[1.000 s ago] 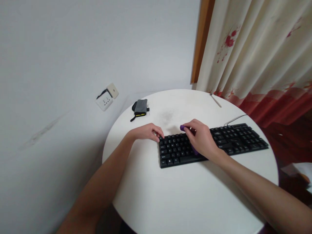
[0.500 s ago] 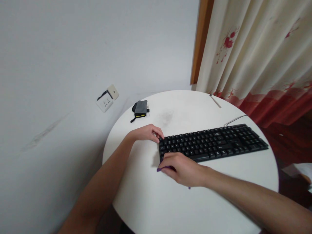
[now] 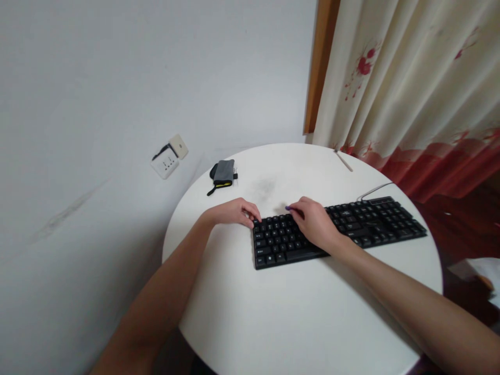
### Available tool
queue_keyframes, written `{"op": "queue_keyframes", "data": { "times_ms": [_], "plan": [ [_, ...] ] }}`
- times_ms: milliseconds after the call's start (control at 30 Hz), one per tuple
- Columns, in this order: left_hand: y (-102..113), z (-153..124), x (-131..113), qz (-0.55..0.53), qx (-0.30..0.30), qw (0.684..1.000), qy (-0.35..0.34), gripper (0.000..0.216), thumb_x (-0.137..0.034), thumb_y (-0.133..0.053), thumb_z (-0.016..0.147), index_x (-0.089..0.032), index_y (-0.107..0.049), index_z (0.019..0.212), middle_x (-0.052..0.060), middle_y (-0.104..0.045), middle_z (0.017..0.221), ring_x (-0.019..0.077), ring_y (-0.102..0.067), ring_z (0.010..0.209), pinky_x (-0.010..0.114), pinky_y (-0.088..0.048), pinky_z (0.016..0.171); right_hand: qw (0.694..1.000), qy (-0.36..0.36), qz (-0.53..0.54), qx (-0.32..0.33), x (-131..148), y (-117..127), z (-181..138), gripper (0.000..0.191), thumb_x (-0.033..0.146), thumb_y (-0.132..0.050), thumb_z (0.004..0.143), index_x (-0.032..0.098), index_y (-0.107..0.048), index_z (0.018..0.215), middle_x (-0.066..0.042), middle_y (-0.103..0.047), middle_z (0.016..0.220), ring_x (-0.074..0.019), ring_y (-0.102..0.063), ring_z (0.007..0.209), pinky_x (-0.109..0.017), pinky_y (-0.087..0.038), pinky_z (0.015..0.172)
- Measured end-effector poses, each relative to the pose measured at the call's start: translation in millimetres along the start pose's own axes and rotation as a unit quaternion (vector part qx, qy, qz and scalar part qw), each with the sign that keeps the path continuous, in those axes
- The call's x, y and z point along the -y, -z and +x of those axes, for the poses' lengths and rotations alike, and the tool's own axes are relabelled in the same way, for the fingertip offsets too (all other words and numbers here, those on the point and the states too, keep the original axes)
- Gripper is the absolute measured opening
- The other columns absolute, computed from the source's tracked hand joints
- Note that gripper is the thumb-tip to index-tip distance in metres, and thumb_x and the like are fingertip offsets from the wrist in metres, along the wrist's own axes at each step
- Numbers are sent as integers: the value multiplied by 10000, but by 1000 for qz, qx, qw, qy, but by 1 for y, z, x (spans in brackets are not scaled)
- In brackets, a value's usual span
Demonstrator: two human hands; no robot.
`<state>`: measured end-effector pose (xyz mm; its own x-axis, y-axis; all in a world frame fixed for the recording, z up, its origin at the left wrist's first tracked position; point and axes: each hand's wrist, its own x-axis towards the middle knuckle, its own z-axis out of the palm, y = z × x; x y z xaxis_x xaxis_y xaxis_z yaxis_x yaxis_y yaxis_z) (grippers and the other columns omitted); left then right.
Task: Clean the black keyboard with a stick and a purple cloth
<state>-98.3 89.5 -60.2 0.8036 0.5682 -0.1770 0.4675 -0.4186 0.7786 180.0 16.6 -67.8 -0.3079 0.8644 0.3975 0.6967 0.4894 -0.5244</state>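
Purple catches our eye first in the head view, the only one we have: a small purple item [image 3: 288,208] sticks out past the thumb and fingertips of the right hand [image 3: 312,221]. That hand is closed on it, pinching, and hides most of it, so we cannot tell its full shape. It sits above the far edge of the black keyboard [image 3: 355,221], left of the middle, with the wrist crossing the keys.

The left hand [image 3: 236,212] is at the keyboard's far left corner, fingertips touching it, thumb and fingers a little apart; we cannot tell whether it grips the corner or only steadies it.

As for progress, we judge the work to be underway rather than finished — the purple item is in the grasp, the keyboard lies flat on the table [image 3: 312,307] within reach, and both hands are at it. What seems left is whatever handling the keyboard needs, then letting go of both things. No mark on the keys tells us which part has been dealt with, and the stretch under the right hand is hidden.

Near the table's far edge we see a grey pouch [image 3: 224,173] on the left and a thin pale stick [image 3: 344,161] on the right — both apart from the hands. A thin cable [image 3: 373,190] curves away behind the keyboard.
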Motion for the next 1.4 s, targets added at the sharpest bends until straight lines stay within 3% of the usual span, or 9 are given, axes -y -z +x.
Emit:
{"op": "queue_keyframes", "data": {
  "times_ms": [167,367,467,633,733,933,1133,1267,1400],
  "plan": [
    [0,0,-2,9,0,1000,-8,253,-282,-769,733,-189,-755,968,48,-698,949,144,-614,823,231,-450,754,988,85,24,127,31,-17,-18,233,168,-495,936,183,-724,976,-72,-654,952,-166,-621,855,-277,-462,783],
    [1,1,-2,9,-5,1000,-3,276,-301,-783,720,-187,-758,970,52,-702,950,147,-615,811,231,-451,739,930,179,213,241,54,-8,-29,172,193,-553,923,177,-722,952,-52,-674,946,-133,-624,867,-240,-472,793],
    [1,1,-1,0,-1,1000,-6,282,-297,-783,721,-185,-756,978,53,-700,941,151,-609,825,232,-451,750,954,103,238,152,49,-2,-21,180,213,-541,930,181,-718,922,-42,-693,917,-138,-630,847,-254,-474,794],
    [0,0,0,-8,5,1000,-8,265,-273,-768,736,-189,-753,987,57,-695,973,152,-612,841,237,-455,765,977,-52,175,-107,16,11,-2,229,279,-500,939,183,-708,938,-50,-726,930,-177,-658,847,-305,-490,799],
    [0,0,1,-1,-2,1000,-5,255,-269,-770,731,-188,-756,972,55,-696,965,144,-615,819,231,-453,743,979,-66,106,-160,-1,14,4,261,301,-488,942,185,-714,1001,-67,-732,970,-199,-673,875,-336,-492,834],
    [0,1,-2,3,0,1000,1,260,-272,-768,730,-184,-756,975,58,-697,964,149,-617,829,239,-456,753,1000,-22,5,-10,5,-7,-5,246,243,-491,942,224,-731,991,-49,-744,930,-218,-694,862,-335,-496,802],
    [1,1,-2,4,2,1000,-1,271,-290,-773,726,-183,-755,975,56,-696,950,151,-609,825,240,-453,753,995,54,68,54,35,-23,-25,251,212,-471,966,229,-713,1033,-40,-722,1078,-191,-682,968,-296,-494,859],
    [1,2,-1,6,-2,1000,-7,275,-300,-780,721,-186,-760,971,55,-693,951,143,-602,805,228,-447,731,972,133,140,131,55,-27,-41,243,210,-481,965,224,-712,1042,-36,-710,1124,-168,-657,1052,-267,-484,905],
    [0,1,-1,7,-3,1000,-13,276,-310,-784,720,-183,-763,964,60,-694,944,143,-597,797,229,-447,729,921,212,218,242,66,-21,-48,248,239,-478,972,217,-704,1071,-28,-721,1093,-145,-669,1017,-240,-489,884]
  ]
}}
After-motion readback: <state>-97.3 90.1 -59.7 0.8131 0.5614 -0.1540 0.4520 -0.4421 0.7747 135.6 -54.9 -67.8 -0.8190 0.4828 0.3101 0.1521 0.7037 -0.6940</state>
